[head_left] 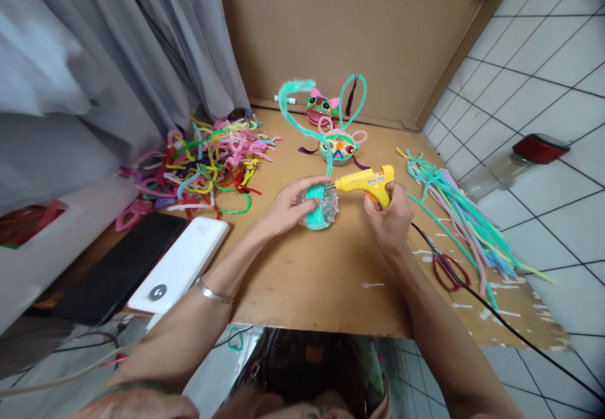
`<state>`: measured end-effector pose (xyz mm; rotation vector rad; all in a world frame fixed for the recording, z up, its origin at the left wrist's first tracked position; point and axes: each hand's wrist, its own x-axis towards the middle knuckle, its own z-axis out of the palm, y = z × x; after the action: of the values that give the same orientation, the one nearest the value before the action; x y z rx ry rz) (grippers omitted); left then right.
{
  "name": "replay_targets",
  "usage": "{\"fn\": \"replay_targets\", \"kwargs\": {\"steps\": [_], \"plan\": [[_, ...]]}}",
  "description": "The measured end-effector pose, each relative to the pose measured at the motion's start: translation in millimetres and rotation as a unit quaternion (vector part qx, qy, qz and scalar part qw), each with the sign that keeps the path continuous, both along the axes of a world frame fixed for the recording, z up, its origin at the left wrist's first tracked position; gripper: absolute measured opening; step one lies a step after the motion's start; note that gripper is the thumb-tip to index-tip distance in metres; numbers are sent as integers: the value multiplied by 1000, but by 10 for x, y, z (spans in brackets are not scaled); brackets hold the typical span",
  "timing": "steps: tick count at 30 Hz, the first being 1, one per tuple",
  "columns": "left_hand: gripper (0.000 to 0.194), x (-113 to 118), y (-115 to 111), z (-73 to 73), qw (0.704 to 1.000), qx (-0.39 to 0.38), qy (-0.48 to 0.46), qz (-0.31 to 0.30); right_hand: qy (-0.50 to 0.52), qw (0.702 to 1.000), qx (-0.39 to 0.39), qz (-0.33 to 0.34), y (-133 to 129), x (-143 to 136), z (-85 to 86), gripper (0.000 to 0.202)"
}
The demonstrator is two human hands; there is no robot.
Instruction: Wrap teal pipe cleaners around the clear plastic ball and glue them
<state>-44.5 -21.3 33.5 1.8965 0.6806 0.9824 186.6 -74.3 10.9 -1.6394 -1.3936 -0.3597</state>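
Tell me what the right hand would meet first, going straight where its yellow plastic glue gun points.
The right hand, glue gun leading, would likely meet the turquoise-wrapped, clear round ball. The left hand lies close to that line, and depth is unclear.

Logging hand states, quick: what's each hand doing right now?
Left hand: closed around a turquoise-wrapped, clear round ball.
Right hand: closed on the handle of a yellow plastic glue gun.

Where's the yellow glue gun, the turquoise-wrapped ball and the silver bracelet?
Yellow glue gun [363, 181], head view: on its body.
Turquoise-wrapped ball [320, 215], head view: on its fuzzy wrapping.
Silver bracelet [212, 293], head view: on its outer band.
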Motion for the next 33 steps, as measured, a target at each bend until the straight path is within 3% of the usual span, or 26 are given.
{"fn": "replay_targets", "kwargs": {"steps": [12,28,33], "plan": [[51,-15,3,-18,1000,-4,0,0,1,1000,-20,12,-15,38,82,30],[50,-5,3,-8,1000,0,4,4,-3,1000,-10,19,3,66,71,29],[50,-7,14,-28,1000,-3,-1,3,38,999,-19,17,1,29,114,31]]}}
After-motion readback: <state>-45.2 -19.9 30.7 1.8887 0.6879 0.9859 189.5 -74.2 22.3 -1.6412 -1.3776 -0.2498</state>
